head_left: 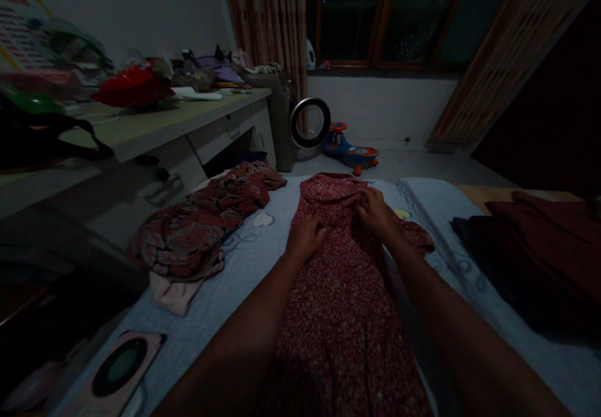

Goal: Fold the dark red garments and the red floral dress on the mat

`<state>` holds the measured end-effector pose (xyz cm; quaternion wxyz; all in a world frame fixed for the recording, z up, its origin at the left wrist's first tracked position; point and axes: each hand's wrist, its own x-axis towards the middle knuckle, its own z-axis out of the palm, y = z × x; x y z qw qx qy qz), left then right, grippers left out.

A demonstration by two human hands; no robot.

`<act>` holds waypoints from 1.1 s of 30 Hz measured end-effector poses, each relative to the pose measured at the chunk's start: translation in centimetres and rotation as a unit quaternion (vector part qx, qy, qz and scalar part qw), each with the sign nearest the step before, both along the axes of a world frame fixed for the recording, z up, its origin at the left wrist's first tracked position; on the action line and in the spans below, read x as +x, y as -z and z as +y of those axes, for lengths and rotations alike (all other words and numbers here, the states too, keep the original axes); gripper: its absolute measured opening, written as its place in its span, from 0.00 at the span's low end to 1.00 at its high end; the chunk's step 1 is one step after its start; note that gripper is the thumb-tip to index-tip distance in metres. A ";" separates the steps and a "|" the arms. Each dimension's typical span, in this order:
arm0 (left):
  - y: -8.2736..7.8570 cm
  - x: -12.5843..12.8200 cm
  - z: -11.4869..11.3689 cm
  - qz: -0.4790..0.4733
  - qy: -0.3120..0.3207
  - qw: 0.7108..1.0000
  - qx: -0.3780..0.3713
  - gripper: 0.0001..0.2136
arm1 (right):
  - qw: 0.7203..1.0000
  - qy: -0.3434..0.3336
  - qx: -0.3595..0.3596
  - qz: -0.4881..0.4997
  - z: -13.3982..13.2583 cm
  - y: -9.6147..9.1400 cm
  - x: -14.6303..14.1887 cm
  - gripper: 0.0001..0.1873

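Observation:
A red speckled garment (342,304) lies stretched out along the pale blue bed sheet (244,267) in front of me. My left hand (306,236) rests on its upper part with the fingers curled into the cloth. My right hand (373,210) is closed on the fabric near the collar, pinching a fold. Both forearms reach forward over the garment.
A crumpled red and black patterned garment (197,229) lies to the left on the bed. Dark clothes (539,248) are piled at the right. A cluttered desk (154,123) stands at the left, a round fan (308,123) and a toy car (350,149) on the floor beyond.

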<state>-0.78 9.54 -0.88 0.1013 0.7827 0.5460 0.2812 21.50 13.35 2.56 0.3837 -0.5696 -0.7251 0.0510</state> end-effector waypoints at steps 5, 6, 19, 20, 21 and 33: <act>0.6 -0.2 1.0 -0.092 -0.001 0.996 -0.020 0.08 | 0.989 -0.121 -0.049 -0.065 -4.1 1.2 -1.5 0.16; 0.7 -0.3 1.1 -0.107 0.002 0.994 -0.018 0.09 | 0.983 -0.149 -0.071 -0.085 -4.7 1.3 -1.8 0.14; 0.7 -0.2 1.2 -0.047 -0.024 0.998 0.026 0.11 | 0.969 -0.185 -0.072 -0.150 -7.9 2.6 -3.9 0.20; 0.6 -0.2 1.3 -0.049 -0.030 0.998 0.029 0.10 | 0.967 -0.185 -0.074 -0.158 -8.2 2.5 -4.0 0.21; 0.5 -0.2 1.2 -0.055 -0.035 0.997 0.032 0.09 | 0.965 -0.183 -0.079 -0.168 -8.3 2.4 -4.2 0.22; -0.7 0.2 0.8 -0.149 -0.042 0.985 0.082 0.08 | 0.947 -0.203 -0.090 -0.231 -8.6 1.6 -5.3 0.28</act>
